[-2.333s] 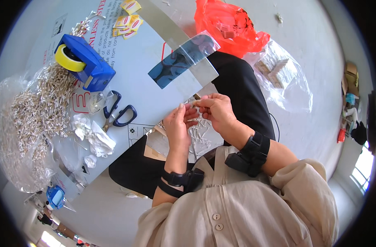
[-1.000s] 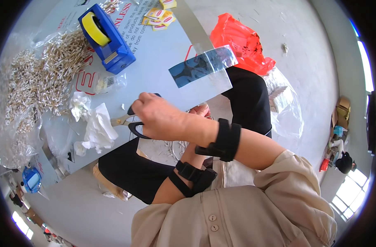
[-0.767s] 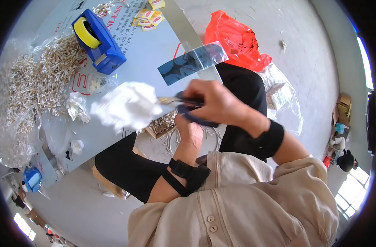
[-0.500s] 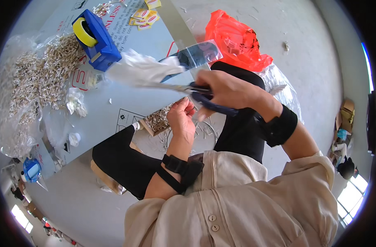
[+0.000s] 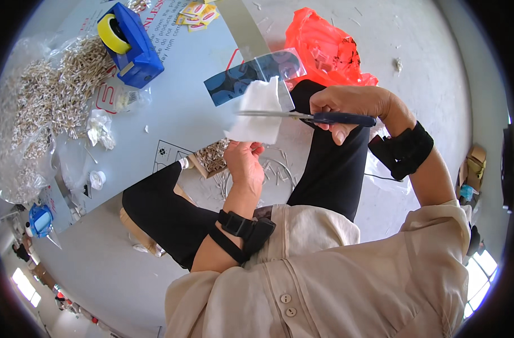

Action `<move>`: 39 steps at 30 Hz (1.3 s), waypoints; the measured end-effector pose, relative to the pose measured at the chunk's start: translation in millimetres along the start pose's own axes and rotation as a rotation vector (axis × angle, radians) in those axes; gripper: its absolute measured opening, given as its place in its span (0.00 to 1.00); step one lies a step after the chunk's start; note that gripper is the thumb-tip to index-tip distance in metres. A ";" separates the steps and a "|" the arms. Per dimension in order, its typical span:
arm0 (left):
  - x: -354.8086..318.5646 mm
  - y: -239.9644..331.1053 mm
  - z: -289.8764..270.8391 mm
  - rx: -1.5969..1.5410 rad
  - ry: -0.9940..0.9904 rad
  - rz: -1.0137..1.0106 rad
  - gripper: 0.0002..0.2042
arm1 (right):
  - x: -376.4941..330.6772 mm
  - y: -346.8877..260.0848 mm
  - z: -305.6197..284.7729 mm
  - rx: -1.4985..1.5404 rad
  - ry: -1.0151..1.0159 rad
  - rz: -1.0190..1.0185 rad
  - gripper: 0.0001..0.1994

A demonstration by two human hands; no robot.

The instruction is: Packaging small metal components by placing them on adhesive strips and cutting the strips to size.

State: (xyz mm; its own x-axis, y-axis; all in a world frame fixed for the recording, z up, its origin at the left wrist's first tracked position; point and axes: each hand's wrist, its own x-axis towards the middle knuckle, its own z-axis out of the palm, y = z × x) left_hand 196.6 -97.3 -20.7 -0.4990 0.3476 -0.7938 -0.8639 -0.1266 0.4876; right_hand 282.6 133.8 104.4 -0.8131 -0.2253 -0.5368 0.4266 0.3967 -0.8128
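Scissors [image 5: 302, 116], picked off the table a second ago, now cross the white bag [image 5: 257, 111]; right hand [image 5: 347, 107] grips handles, left hand [image 5: 243, 160] pinches bag's lower edge above lap. Cutting underway.

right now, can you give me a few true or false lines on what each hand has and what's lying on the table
1. The right hand holds blue-handled scissors. True.
2. The left hand holds a small white bag up to the blades. True.
3. The tape dispenser on the table is red. False: it is blue, with a yellow roll of tape on it.
4. The orange plastic bag lies on the table. False: it lies on the floor past the table's edge.
5. A heap of small pale sticks lies at the table's left. True.
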 end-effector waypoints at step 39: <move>1.8 0.8 -1.8 0.051 -0.044 -0.003 0.04 | -33.9 27.8 32.1 0.052 0.053 0.318 0.22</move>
State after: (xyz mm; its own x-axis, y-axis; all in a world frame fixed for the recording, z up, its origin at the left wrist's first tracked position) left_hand 194.9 -98.5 -22.4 -0.4923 0.3882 -0.7790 -0.8599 -0.0787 0.5043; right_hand 334.7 123.9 92.8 -0.6549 -0.0499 -0.7540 0.6811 0.3933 -0.6176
